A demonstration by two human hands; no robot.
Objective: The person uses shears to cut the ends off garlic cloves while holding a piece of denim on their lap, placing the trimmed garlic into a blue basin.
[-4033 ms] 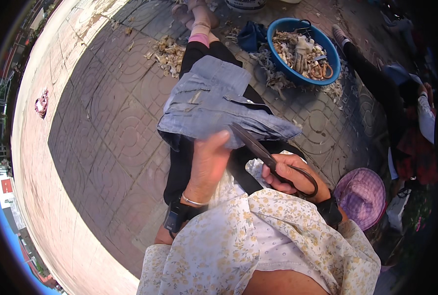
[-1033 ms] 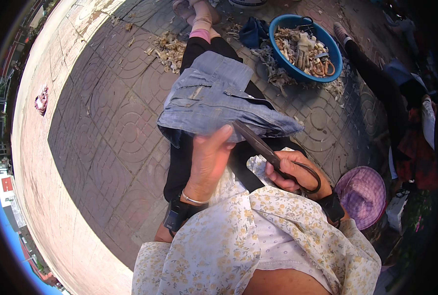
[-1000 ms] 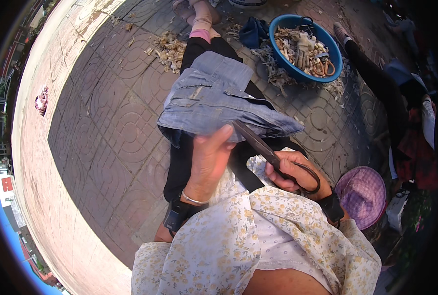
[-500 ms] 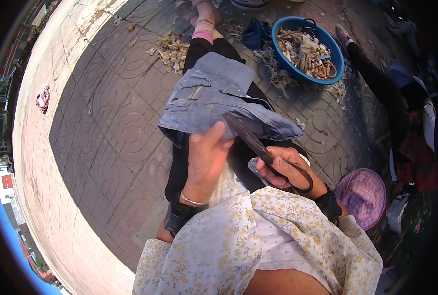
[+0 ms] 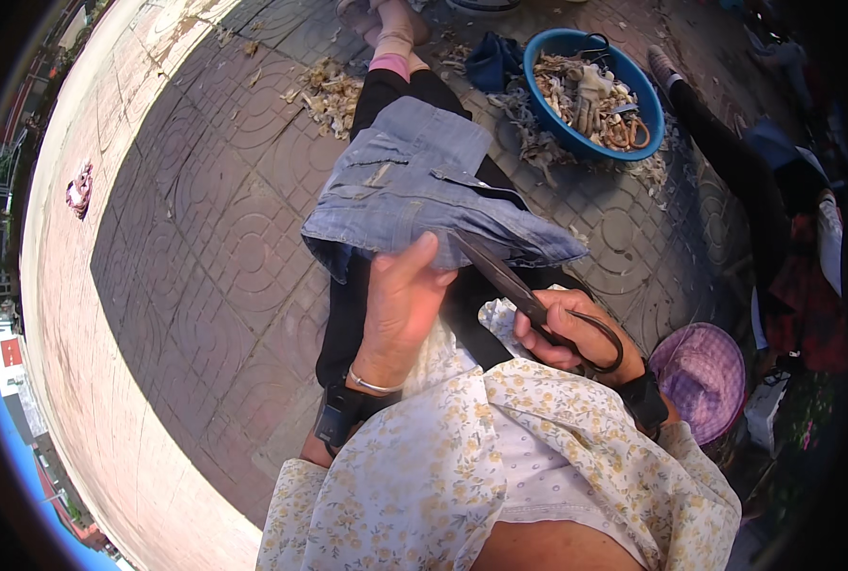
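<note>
A faded blue denim piece (image 5: 395, 181) with seams and a slit-like opening lies folded across my black-trousered legs. My left hand (image 5: 400, 300) grips its near edge, thumb on top; the fingers beneath are partly hidden. In my right hand (image 5: 571, 328) is a pair of dark metal scissors (image 5: 502, 276), held by the looped handles. Their blades look closed together and point up and left, with the tips at the denim's near edge beside my left thumb. Whether the tips touch the cloth I cannot tell.
A blue basin (image 5: 654, 133) of pale scraps, a glove and an orange-handled tool stands ahead on the right. Beside it lies a dark blue cloth (image 5: 493, 62). Scraps (image 5: 331, 95) litter the paving. A purple checked hat (image 5: 700, 381) sits at right, near another person's leg (image 5: 714, 133).
My right hand and the scissors have shifted slightly right and down, drawing the tips back a little from the denim. The left hand keeps its grip nearly in place.
</note>
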